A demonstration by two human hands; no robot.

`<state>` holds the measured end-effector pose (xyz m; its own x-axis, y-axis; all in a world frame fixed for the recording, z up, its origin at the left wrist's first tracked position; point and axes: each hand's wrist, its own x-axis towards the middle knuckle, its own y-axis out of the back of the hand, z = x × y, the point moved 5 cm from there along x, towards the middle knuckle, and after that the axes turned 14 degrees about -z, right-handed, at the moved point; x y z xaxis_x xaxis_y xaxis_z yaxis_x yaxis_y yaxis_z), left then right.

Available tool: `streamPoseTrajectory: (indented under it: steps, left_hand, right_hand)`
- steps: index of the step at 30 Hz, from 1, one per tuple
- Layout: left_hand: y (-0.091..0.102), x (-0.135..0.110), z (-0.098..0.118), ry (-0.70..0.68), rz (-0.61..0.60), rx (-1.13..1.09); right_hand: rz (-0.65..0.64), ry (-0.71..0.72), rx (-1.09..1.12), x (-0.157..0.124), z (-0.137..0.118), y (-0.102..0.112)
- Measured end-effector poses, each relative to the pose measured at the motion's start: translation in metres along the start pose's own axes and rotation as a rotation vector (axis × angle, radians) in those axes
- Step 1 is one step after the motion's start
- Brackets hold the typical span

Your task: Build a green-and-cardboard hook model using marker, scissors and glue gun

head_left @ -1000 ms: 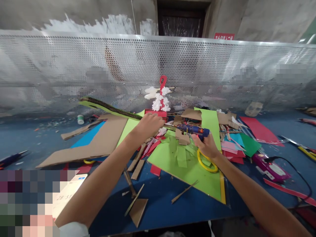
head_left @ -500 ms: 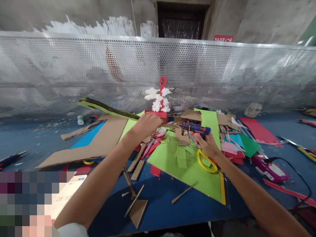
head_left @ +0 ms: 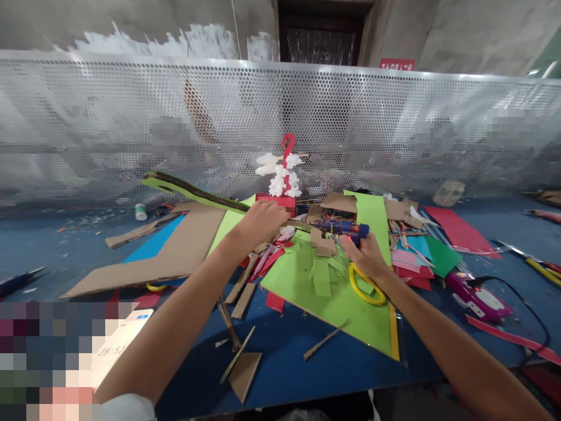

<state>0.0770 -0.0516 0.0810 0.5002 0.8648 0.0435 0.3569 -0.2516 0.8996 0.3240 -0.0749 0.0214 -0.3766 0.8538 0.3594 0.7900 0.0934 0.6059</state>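
My left hand (head_left: 267, 221) is closed on a long curved strip (head_left: 197, 190), green along its edge with dark brown bark-like material on top. It slants up to the left. My right hand (head_left: 364, 256) grips a blue hot glue gun (head_left: 339, 228), its tip pointing left at the strip's near end beside my left fingers. Whether the tip touches is too small to tell. Below the right hand shows a yellow loop (head_left: 368, 292), like a scissors handle. Behind my left hand stands a red hook-shaped piece (head_left: 288, 146) with white flower-like clumps (head_left: 280, 181) on a red box (head_left: 280, 202).
Green sheets (head_left: 298, 280), cardboard pieces (head_left: 193, 245) and paper scraps cover the blue table (head_left: 184, 362). On the right are a magenta device (head_left: 480, 298) with a black cable and pliers (head_left: 534, 263). A perforated metal screen (head_left: 350, 128) rises behind. A lit phone (head_left: 125, 336) lies lower left.
The glue gun and my right hand have shifted slightly left. My left hand keeps its hold on the strip, and the whole view has moved a little.
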Motion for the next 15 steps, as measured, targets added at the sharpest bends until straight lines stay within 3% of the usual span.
streamPoseTrajectory:
  steps: [9,15]
  left_hand:
    - [0.002,-0.004,-0.012,0.052,-0.016,-0.033]
    - [0.002,-0.002,-0.005,0.036,-0.052,-0.040]
  right_hand:
    - [0.018,0.001,-0.012,0.005,0.013,0.002]
    - [0.016,0.019,0.010,0.002,0.006,-0.001]
